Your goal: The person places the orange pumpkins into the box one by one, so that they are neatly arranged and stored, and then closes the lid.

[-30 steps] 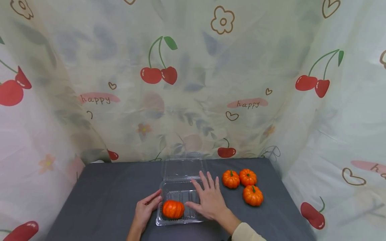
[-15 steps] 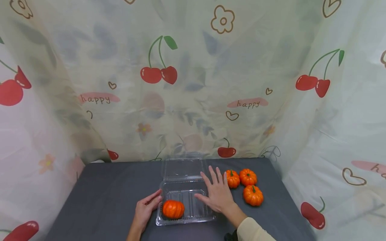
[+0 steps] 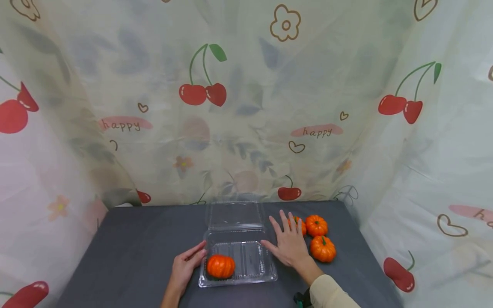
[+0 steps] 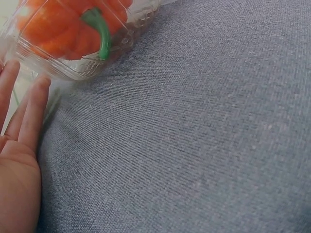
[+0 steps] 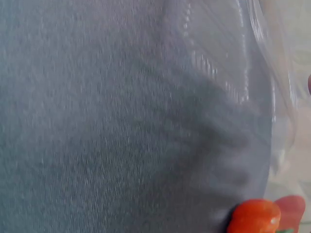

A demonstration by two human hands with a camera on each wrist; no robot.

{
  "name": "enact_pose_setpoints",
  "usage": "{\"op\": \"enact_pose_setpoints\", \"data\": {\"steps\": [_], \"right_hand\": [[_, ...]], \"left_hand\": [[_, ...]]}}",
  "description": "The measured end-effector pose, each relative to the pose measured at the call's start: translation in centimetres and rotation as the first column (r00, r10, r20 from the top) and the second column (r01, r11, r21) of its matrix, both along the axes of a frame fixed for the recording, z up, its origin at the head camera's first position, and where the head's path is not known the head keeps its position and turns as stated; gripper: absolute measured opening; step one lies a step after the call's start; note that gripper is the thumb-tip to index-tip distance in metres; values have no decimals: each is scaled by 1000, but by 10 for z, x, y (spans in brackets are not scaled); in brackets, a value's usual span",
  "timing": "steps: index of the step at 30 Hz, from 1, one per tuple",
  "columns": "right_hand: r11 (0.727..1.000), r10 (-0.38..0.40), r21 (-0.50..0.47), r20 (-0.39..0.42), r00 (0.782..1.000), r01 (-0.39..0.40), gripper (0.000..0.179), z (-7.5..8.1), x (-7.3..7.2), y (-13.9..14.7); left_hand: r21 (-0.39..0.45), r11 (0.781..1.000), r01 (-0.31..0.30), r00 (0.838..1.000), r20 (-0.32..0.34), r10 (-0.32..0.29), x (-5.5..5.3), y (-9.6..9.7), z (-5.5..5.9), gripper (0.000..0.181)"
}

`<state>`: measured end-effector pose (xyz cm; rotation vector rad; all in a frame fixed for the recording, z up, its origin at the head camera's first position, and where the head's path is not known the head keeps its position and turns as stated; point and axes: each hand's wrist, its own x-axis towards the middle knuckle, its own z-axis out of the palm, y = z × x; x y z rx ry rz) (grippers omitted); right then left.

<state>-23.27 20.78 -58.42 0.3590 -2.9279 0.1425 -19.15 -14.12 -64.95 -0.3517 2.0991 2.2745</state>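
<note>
A clear plastic clamshell container (image 3: 250, 279) lies on the table with its lid (image 3: 236, 214) folded back, away from the person. One small orange pumpkin (image 3: 221, 266) sits in the container's near left part; in the left wrist view its green stem (image 4: 99, 34) shows through the plastic. My left hand (image 3: 184, 267) rests at the container's left edge, fingers fairly straight and fingertips (image 4: 41, 82) against or very near its side. My right hand (image 3: 290, 246) hovers, fingers spread and holding nothing, between the container and the other pumpkins. It partly hides one pumpkin (image 3: 298, 224).
Two more pumpkins, one farther back (image 3: 316, 225) and one nearer (image 3: 323, 249), sit to the right of my right hand. A dark grey cloth (image 3: 142, 252) covers the table. Patterned curtains (image 3: 246, 107) enclose the back and sides.
My right hand has moved right, from over the container's right part toward the pumpkins, now covering part of the nearest one. The left hand, container and pumpkins have stayed in place.
</note>
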Motion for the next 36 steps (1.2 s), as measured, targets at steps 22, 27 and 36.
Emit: {"op": "enact_pose_setpoints", "data": {"steps": [22,27,36], "right_hand": [[995,-100,-20,6,995,100,106,1,-37,57],[995,-98,-13,33,995,99,102,1,-41,61],[996,-89,12,99,991,88,73,-1,-45,62]], "left_hand": [[-5,1000,-17,1000,-18,17,-2,-1,-1,49],[-2,999,-32,999,-8,32,-1,0,-1,45],[0,999,-35,999,-3,35,0,3,0,43]]}}
